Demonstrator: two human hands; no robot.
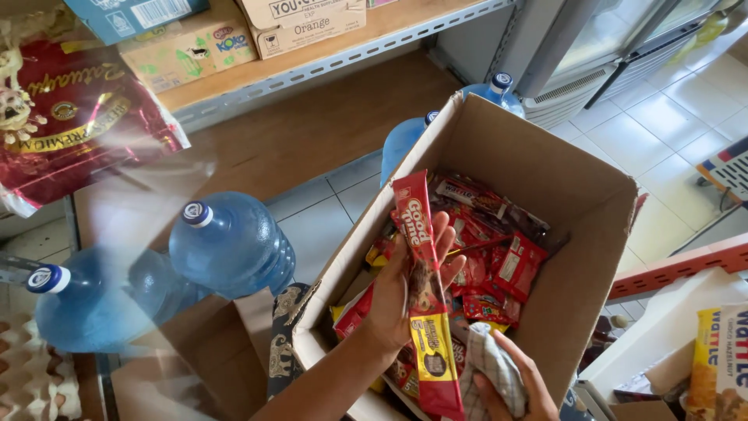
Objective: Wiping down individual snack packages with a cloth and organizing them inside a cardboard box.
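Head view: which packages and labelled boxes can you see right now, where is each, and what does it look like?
Long snack pack: in the left hand, red with yellow lower part.
Open cardboard box: centre, brown, holding red snack packets.
Large foil bag: upper left, dark red and gold.
Shelf cartons: top, blue, green-tan, white.
Yellow-and-white packs: lower right.
Checked cloth: in the right hand.

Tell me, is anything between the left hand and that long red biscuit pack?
Nothing visible: the left hand already holds the long red biscuit pack over the open cardboard box. The right hand holds a checked cloth.
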